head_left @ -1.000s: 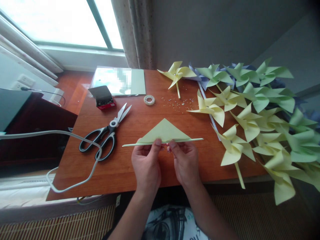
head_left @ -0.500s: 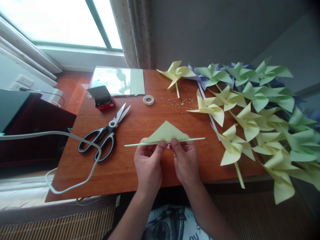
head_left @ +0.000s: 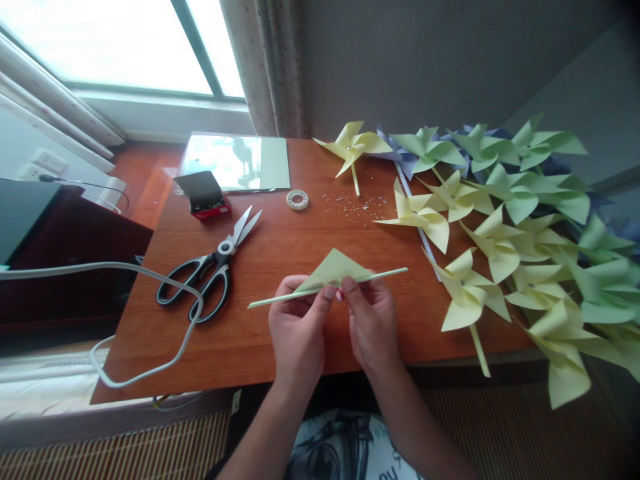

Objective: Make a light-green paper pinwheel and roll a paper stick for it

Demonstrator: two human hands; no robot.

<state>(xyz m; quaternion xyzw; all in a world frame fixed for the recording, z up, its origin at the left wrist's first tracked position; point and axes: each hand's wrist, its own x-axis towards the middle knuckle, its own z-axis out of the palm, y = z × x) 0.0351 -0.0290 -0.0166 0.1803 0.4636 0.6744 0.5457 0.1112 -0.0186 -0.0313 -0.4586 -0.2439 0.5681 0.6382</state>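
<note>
Between my hands is a pale green sheet of paper (head_left: 334,268), partly rolled into a thin tube whose ends stick out on both sides. A triangular corner of the sheet still stands up above the roll. My left hand (head_left: 297,323) pinches the roll left of its middle, thumb on the near side. With its thumb close to the left one, my right hand (head_left: 373,320) grips the roll from the other side. The fingers behind the paper are mostly hidden. The roll tilts, its right end higher than its left in the view.
Black-handled scissors (head_left: 220,263) lie spread on the wooden table (head_left: 240,353) at left. Behind them are an open small box (head_left: 205,200), a tape roll (head_left: 297,200) and a glossy pack of paper (head_left: 275,163). Several paper pinwheels (head_left: 467,287) crowd the right. A white cable (head_left: 185,347) loops over the left edge.
The paper roll has tilted, its left end going down and its right end up. Less of the triangular corner shows. Both hands stay in nearly the same place.
</note>
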